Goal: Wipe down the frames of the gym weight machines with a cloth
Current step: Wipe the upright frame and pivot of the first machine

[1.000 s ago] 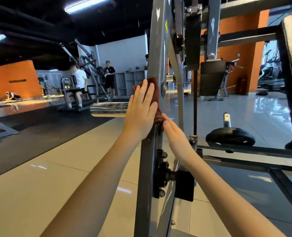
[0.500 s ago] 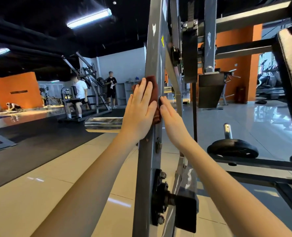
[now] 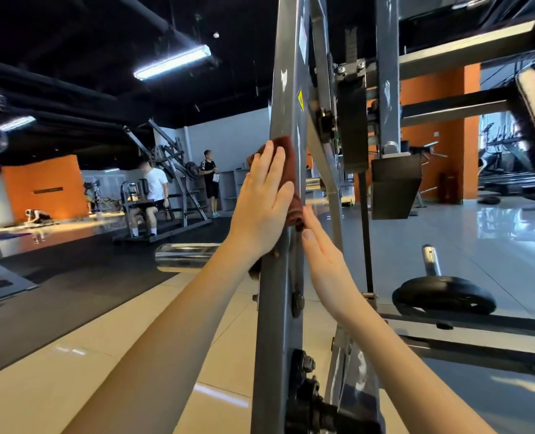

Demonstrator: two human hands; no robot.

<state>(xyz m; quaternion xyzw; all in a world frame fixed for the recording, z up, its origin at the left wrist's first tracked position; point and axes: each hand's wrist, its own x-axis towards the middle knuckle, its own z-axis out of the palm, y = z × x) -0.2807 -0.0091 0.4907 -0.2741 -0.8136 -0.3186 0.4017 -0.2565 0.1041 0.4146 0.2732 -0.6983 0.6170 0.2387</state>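
Glossy tile and dark rubber flooring stretch back to orange walls, where other people sit and stand among distant machines. Up close, the grey painted steel upright of the weight machine (image 3: pixel 283 89) fills the middle of the view. Its long axis runs from floor toward ceiling with a slight lean.

The rust-brown cloth (image 3: pixel 289 164) is wrapped against that upright at about mid-height. The left hand (image 3: pixel 260 211) lies flat over it, fingers straight and together, pressing it onto the post's left face. The right hand (image 3: pixel 327 264) sits lower, on the opposite side of the post. It is also flat, and its straight fingertips touch the cloth's bunched lower edge. Neither hand curls round anything, so the cloth is held by being sandwiched between palm and metal.

The left hand covers most of the cloth and looks like the one driving the stroke, while the right only steadies the hem. The next move has to follow the post's length, because bare grey metal runs well above the cloth, past a yellow warning sticker (image 3: pixel 300 100). More bare metal runs below it toward a dark bolt head (image 3: pixel 297 303).

A chrome plate-loading sleeve (image 3: pixel 184 256) juts out just left of the post, under the left wrist. It could snag the forearm on a downward pass.
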